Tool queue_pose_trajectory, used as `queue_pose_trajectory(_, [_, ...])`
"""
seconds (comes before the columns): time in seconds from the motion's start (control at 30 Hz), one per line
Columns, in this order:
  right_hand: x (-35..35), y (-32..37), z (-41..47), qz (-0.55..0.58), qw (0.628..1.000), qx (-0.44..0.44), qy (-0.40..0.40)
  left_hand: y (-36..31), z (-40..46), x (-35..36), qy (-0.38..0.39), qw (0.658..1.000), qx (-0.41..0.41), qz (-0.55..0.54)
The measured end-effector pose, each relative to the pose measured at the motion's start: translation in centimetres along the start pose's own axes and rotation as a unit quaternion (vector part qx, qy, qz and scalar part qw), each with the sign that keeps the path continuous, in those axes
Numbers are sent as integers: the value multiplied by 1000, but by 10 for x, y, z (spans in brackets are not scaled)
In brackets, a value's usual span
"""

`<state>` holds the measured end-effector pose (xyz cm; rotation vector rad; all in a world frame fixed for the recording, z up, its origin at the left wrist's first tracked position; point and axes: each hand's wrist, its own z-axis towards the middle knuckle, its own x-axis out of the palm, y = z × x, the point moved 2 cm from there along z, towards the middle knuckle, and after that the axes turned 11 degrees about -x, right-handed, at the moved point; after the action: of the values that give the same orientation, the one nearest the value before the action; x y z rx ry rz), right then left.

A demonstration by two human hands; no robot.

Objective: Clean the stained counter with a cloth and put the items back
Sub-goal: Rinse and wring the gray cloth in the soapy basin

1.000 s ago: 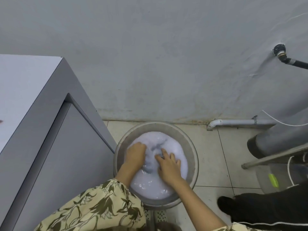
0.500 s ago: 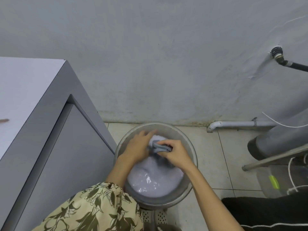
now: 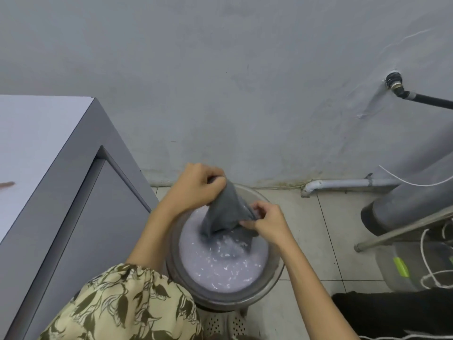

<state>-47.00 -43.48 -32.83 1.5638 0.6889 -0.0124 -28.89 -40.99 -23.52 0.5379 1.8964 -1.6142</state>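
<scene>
A grey wet cloth (image 3: 224, 213) hangs stretched above a metal basin (image 3: 274, 278) of milky soapy water on the floor. My left hand (image 3: 196, 186) pinches its upper corner over the basin's far rim. Lower and to the right, my right hand (image 3: 268, 222) grips the other corner. The cloth's bottom end still dips into the water. The white counter (image 3: 36, 148) stands at the left, with a reddish-brown stain (image 3: 7, 184) near the frame's left edge.
The grey wall is right behind the basin, with a white pipe (image 3: 343, 184) along its foot. A large grey pipe (image 3: 404, 202), a metal bar, a clear plastic container (image 3: 402, 266) and white cords crowd the right. A wall tap with black hose (image 3: 402, 92) sits upper right.
Both hands were pressing the cloth in the water; they have gripped it and lifted it upward, spreading it between them above the basin.
</scene>
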Motion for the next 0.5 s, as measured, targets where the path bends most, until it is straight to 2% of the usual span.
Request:
queue_pose_trajectory(0.13, [-10, 46, -5, 120, 991, -53, 15, -25, -7, -25, -47, 986, 10, -160])
queue_pose_trajectory(0.33, [-10, 63, -7, 146, 985, -93, 25, -57, -20, -52, -65, 948, 41, -309])
queue_pose_trajectory(0.43, [-13, 61, -6, 203, 973, -112, -4, -47, -22, -53, -69, 957, 10, -282])
queue_pose_trajectory(0.5, [-13, 57, -5, 223, 968, -112, -16, -30, -19, -46, -52, 983, -22, -177])
